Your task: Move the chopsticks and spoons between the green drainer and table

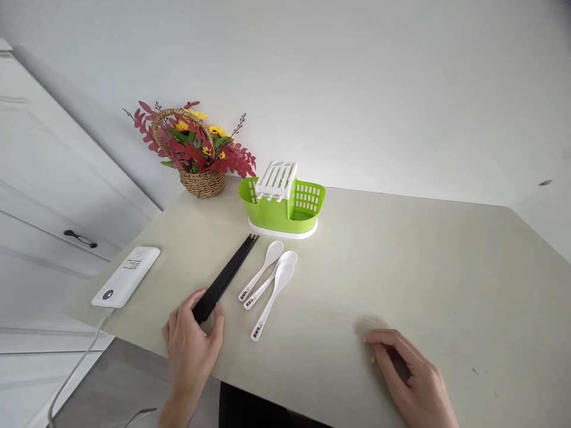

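My left hand (193, 339) is closed around the near end of a bundle of black chopsticks (225, 279), thumb on the right side and fingers on the left. The chopsticks lie on the table, slanting away to the right. Just right of them are three white spoons: one spoon (267, 263), a second spoon (263, 290) and a third spoon (272, 303), with printed labels on the handles. The last two overlap at their bowls. My right hand (413, 374) rests at the table's right front, thumb and forefinger drawn together with nothing visible between them.
Behind the spoons stands a green utensil caddy (276, 215) with a white slotted rack (276, 180) on top. A wicker basket (204, 183) of artificial flowers is at the back left. A white power bank (127, 276) with a cable (84, 356) lies by the table's left edge.
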Tool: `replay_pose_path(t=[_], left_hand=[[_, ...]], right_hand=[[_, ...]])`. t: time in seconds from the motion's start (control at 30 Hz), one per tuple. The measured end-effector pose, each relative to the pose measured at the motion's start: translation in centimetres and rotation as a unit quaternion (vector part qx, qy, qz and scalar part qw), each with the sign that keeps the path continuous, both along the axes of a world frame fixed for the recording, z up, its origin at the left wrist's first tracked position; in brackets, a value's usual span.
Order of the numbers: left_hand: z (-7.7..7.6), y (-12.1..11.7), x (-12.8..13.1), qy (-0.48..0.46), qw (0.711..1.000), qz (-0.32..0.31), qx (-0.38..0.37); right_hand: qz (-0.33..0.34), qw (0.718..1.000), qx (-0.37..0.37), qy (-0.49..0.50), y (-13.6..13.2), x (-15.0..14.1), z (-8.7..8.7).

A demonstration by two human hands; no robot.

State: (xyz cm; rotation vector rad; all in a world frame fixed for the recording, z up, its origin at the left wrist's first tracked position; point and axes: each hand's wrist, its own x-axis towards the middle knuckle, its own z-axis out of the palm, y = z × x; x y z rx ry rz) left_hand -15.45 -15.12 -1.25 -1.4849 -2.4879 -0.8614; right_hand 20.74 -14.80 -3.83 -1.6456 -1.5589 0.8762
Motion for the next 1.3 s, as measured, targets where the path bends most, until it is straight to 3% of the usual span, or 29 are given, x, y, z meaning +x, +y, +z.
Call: replay_pose_path(t=[0.23,0.43,0.6,0.73,1.03,1.3], left_hand=[[-0.1,0.0,-0.3,-0.041,0.998,-0.003,0.054],[0.1,0.1,-1.4,-0.080,0.996,-0.025,0.038],[1.8,0.3,-2.7,-0.060,0.993,-0.076,-0.063],[3.7,1.1,-2.9,0.002,0.981,-0.078,-0.176],[7.8,4.7,-1.5,0.099,0.917,-0.072,-0.380],[8.7,6.7,-0.3,0.151,0.886,-0.076,-0.432]], right_hand=[[0.003,1.000,0.016,-0.009,0.2,-0.1,0.3],[0.007,0.999,0.023,-0.026,0.1,0.2,0.0],[0.044,0.997,0.046,-0.049,0.4,1.2,-0.9],[0.043,0.996,0.049,-0.055,0.6,1.4,-1.1],[0.049,0.997,0.040,-0.051,0.5,1.4,-1.0],[0.045,0.997,0.041,-0.037,0.5,1.2,-0.8]])
